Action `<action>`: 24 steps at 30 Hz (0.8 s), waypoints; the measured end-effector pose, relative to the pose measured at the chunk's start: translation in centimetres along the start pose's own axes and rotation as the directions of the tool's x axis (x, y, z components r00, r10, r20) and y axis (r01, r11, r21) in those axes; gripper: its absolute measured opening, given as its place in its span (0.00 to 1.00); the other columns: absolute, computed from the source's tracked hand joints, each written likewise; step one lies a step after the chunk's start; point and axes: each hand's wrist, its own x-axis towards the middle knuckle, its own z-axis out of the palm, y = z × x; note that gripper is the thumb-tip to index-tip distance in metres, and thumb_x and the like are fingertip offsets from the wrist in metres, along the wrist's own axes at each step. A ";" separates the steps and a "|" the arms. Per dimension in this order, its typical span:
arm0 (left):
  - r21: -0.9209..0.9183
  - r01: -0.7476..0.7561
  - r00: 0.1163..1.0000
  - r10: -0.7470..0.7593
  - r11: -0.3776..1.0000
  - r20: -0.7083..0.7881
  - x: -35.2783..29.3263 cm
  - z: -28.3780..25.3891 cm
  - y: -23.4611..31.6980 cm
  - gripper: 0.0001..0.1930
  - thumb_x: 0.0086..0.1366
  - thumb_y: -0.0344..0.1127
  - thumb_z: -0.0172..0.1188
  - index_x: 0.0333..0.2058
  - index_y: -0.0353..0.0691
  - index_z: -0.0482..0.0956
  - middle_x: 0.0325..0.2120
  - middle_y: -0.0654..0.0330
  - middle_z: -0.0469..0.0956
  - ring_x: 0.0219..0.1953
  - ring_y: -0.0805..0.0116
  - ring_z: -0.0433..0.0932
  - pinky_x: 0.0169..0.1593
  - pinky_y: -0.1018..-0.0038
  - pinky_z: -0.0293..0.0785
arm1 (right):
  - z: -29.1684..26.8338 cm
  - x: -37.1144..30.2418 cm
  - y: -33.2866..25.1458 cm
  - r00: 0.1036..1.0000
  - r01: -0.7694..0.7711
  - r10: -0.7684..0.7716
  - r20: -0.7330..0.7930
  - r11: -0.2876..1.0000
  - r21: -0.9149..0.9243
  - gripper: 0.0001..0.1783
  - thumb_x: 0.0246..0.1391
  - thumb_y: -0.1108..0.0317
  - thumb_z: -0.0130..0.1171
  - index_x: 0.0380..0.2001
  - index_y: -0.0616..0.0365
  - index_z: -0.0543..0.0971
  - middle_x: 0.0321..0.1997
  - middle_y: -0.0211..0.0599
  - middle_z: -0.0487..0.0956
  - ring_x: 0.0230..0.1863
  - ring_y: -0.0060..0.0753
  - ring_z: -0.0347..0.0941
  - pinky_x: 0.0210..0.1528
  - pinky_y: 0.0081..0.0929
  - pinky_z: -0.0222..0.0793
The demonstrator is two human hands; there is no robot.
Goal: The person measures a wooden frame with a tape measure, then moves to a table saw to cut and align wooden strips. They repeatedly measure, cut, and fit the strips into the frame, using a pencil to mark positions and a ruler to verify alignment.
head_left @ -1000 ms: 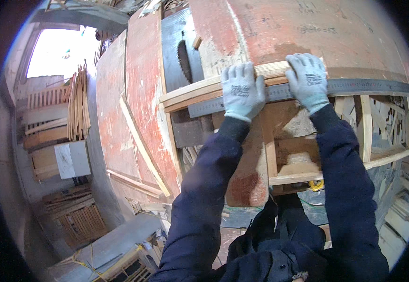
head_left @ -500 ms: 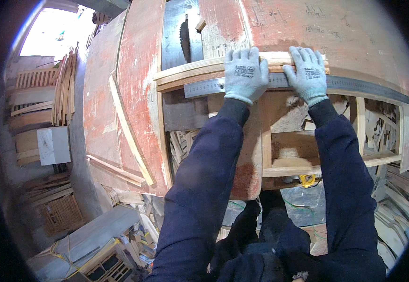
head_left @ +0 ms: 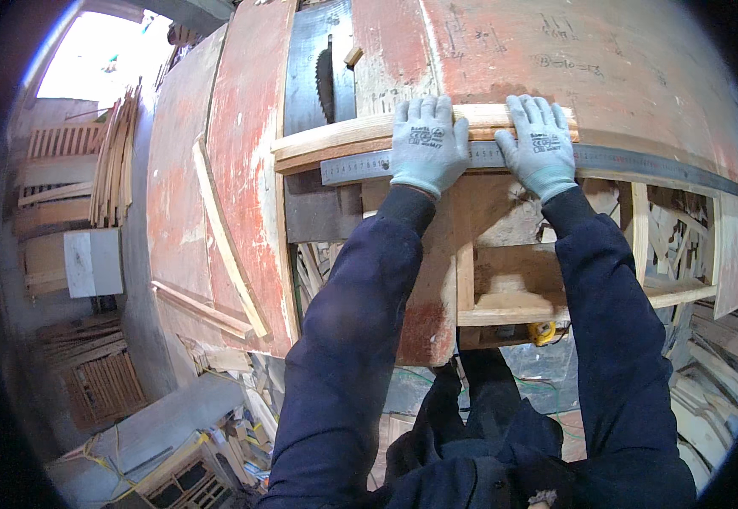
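Observation:
Light wooden strips [head_left: 335, 140] lie side by side across the saw table, held by both my gloved hands. My left hand [head_left: 428, 144], in a pale grey work glove, is closed over them, fingers on top and thumb at the near side. Farther right, my right hand [head_left: 541, 142] grips the same strips in a matching glove. Along their near edge runs a long steel ruler [head_left: 352, 167], partly covered by the hands. Beyond the strips' left part, a toothed saw blade [head_left: 325, 83] stands up through a metal plate [head_left: 301, 85]. The palms' undersides are hidden.
A small wood offcut [head_left: 353, 58] lies right of the blade. Two loose battens, one of them pale [head_left: 229, 237], rest on the worn red tabletop [head_left: 173, 187] at left. Nearer me are an open wooden frame [head_left: 513, 316] and a yellow tool part [head_left: 542, 332]. Scrap wood surrounds the table.
The whole view has shifted slightly, so the table and hands appear lower and a little left. Both hands keep their hold on the strips, with no clear movement against the blade.

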 end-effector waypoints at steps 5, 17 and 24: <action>-0.030 0.035 0.999 -0.035 0.999 0.015 0.3 -0.4 0.2 0.18 0.72 0.43 0.53 0.51 0.36 0.78 0.48 0.47 0.81 0.55 0.49 0.77 0.67 0.52 0.62 | 0.1 -0.1 0.1 0.999 0.007 -0.006 -0.034 1.000 0.020 0.32 0.63 0.47 0.56 0.63 0.57 0.74 0.63 0.43 0.76 0.67 0.46 0.67 0.75 0.53 0.53; -0.537 0.467 0.775 -0.617 0.703 -0.134 -30.3 -15.1 4.6 0.16 0.68 0.20 0.51 0.51 0.27 0.81 0.48 0.48 0.84 0.53 0.56 0.81 0.62 0.65 0.74 | 0.2 -0.2 0.1 0.998 -0.003 0.005 -0.059 0.999 0.037 0.28 0.63 0.52 0.54 0.61 0.57 0.75 0.62 0.45 0.77 0.66 0.47 0.68 0.74 0.51 0.54; -0.569 0.304 -0.171 -0.632 -0.764 0.756 -53.1 -3.9 7.1 0.18 0.76 0.46 0.54 0.52 0.38 0.82 0.41 0.54 0.85 0.45 0.58 0.84 0.50 0.63 0.81 | 0.6 -0.3 0.1 0.994 0.016 -0.013 -0.111 1.000 0.026 0.26 0.63 0.53 0.54 0.59 0.57 0.76 0.61 0.44 0.78 0.66 0.49 0.69 0.73 0.53 0.55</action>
